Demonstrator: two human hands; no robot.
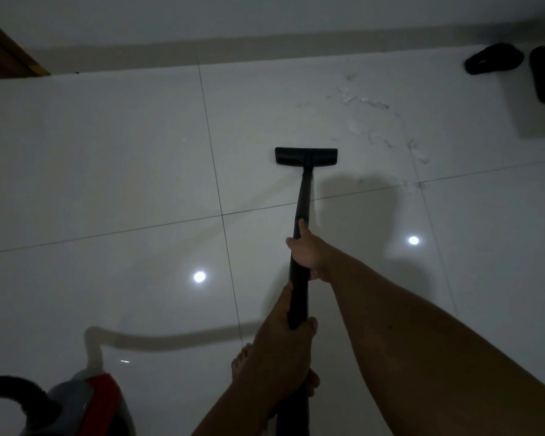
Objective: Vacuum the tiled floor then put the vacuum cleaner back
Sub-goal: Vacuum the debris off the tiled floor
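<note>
A black vacuum wand (303,196) runs from my hands down to a flat black floor nozzle (306,156) resting on the white tiled floor (107,171). My right hand (307,251) grips the wand partway up. My left hand (280,335) grips it lower, closer to me. The red and grey vacuum body (88,407) sits at the bottom left, with its black hose (10,387) curving off the left edge. Scraps of pale debris (368,121) lie on the tiles to the right of and beyond the nozzle.
A pair of black slippers (513,67) lies at the top right near the wall. A wooden door frame (4,55) stands at the top left. My bare foot (241,360) shows beneath my left arm. Ceiling lights reflect off the glossy tiles.
</note>
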